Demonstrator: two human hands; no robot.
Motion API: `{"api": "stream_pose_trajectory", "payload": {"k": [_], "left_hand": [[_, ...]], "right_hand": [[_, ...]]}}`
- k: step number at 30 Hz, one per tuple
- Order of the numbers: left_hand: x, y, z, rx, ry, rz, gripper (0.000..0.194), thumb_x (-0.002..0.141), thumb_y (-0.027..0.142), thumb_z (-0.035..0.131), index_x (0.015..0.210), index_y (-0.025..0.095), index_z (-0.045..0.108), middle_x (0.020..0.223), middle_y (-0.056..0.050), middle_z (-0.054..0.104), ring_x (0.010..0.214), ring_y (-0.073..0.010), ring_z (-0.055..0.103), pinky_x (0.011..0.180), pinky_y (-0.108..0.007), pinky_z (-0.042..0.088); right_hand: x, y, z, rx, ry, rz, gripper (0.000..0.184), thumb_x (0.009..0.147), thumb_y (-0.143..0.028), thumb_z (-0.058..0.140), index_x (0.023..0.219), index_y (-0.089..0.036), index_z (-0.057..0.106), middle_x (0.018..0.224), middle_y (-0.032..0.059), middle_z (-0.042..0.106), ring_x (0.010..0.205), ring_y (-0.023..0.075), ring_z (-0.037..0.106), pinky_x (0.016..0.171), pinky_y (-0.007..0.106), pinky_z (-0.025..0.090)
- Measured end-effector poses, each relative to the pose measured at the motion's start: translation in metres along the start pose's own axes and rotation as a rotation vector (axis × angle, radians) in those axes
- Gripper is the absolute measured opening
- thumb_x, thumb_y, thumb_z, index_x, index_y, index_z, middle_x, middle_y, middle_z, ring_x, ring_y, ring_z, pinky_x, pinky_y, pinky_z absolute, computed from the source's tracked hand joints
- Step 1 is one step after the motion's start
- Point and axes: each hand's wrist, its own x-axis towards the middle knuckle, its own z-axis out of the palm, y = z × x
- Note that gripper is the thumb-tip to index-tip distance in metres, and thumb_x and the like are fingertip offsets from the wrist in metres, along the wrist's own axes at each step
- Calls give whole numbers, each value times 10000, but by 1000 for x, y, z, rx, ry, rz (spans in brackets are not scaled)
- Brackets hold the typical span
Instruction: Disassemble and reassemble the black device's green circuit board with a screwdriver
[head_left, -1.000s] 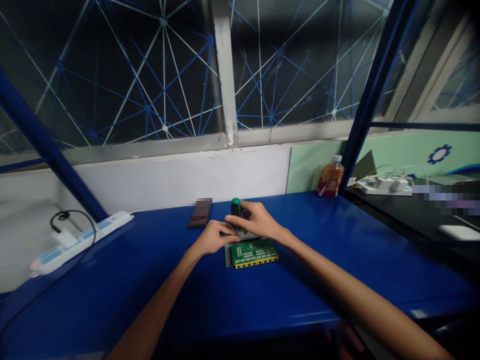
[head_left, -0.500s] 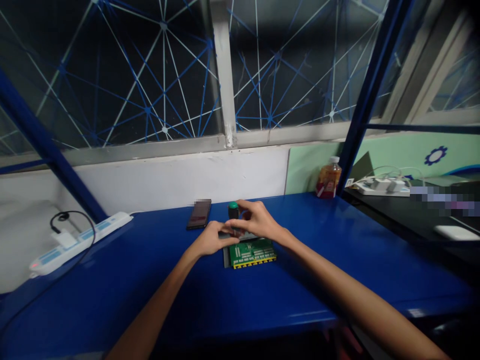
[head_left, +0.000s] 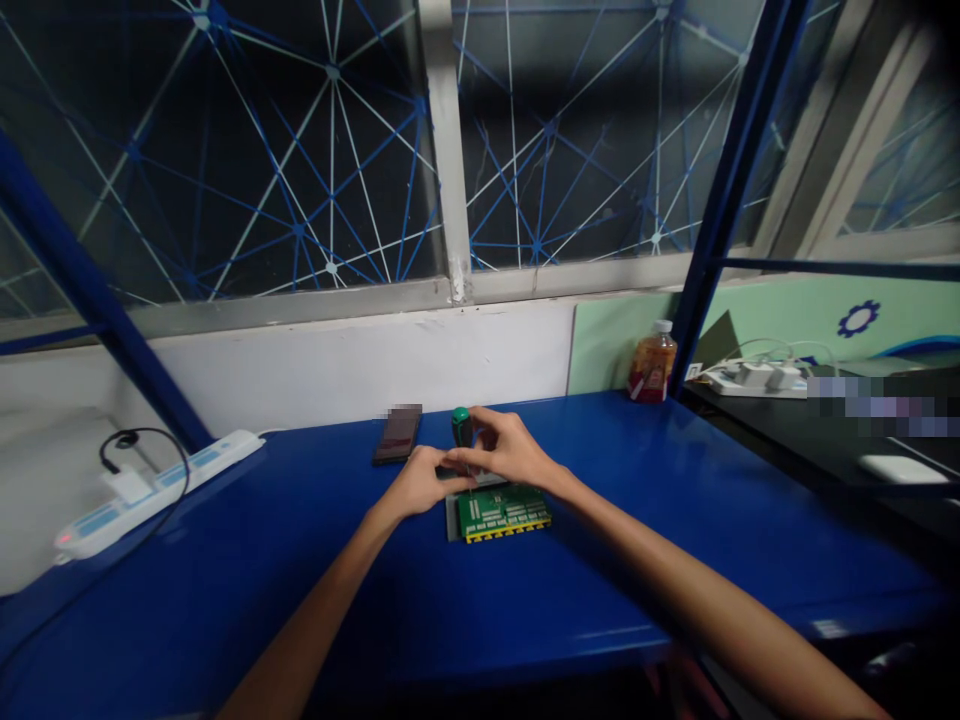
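Note:
My right hand (head_left: 504,448) is closed around a screwdriver (head_left: 461,428) with a green-topped black handle, which stands nearly upright. Its thin shaft runs down toward the back left part of a green circuit board (head_left: 499,508). Yellow connectors line the board's front edge, and a grey plate or case shows under its left and back sides. My left hand (head_left: 420,482) reaches in from the left, with thumb and fingers drawn together at the board's back left corner beside the screwdriver's shaft. What those fingertips pinch is hidden.
A dark phone (head_left: 398,435) lies behind my left hand on the blue table (head_left: 315,570). A white power strip (head_left: 161,490) with a black cable sits at the left. A drink bottle (head_left: 653,362) stands at the back right, near a blue metal post (head_left: 731,190).
The screwdriver handle now leans slightly left, and my right fingers have shifted on it. The view has tilted a little. My left hand stays at the board's corner.

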Motion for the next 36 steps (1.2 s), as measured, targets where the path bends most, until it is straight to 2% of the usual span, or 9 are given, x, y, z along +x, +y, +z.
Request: {"api": "stream_pose_trajectory", "payload": {"k": [8, 16, 22, 27, 31, 36], "left_hand": [[-2, 5, -6, 52, -88, 93, 201, 787, 264, 611, 839, 121, 743, 847, -68, 748, 812, -224, 672, 742, -279, 483], [-1, 2, -3, -7, -40, 40, 193, 749, 286, 665, 824, 125, 741, 817, -52, 748, 795, -225, 677, 728, -282, 500], [-1, 6, -3, -6, -58, 123, 172, 758, 250, 653, 851, 134, 738, 853, -63, 745, 828, -217, 676, 766, -280, 496], [-1, 3, -3, 27, -83, 141, 186, 786, 235, 602, 861, 136, 740, 865, -67, 747, 837, -220, 680, 780, -293, 496], [-1, 2, -3, -4, -72, 80, 187, 764, 268, 631, 809, 128, 747, 821, -73, 749, 820, -231, 684, 780, -297, 497], [0, 0, -2, -51, -39, 22, 166, 719, 237, 657, 797, 119, 743, 825, -66, 748, 815, -233, 676, 760, -288, 497]], "right_hand": [[-2, -4, 1, -37, 21, 42, 263, 783, -436, 612, 821, -192, 522, 542, -32, 593, 517, 136, 596, 510, 247, 398], [-4, 3, 8, -46, 79, 57, 313, 739, -438, 666, 888, -176, 583, 545, -16, 609, 521, 144, 587, 498, 249, 402], [-5, 4, 11, 29, 90, 110, 413, 768, -500, 630, 1010, -168, 589, 527, -12, 616, 491, 153, 598, 495, 262, 411], [-5, 4, 11, 21, 88, 113, 361, 768, -497, 631, 931, -178, 584, 535, -10, 623, 518, 155, 609, 521, 268, 416], [-6, 4, 11, 29, 72, 108, 310, 764, -481, 635, 785, -193, 522, 503, -20, 599, 498, 146, 593, 516, 265, 415], [-5, 2, 12, 11, 71, 107, 301, 748, -453, 654, 752, -203, 487, 504, -24, 589, 497, 144, 585, 504, 262, 406]]}}
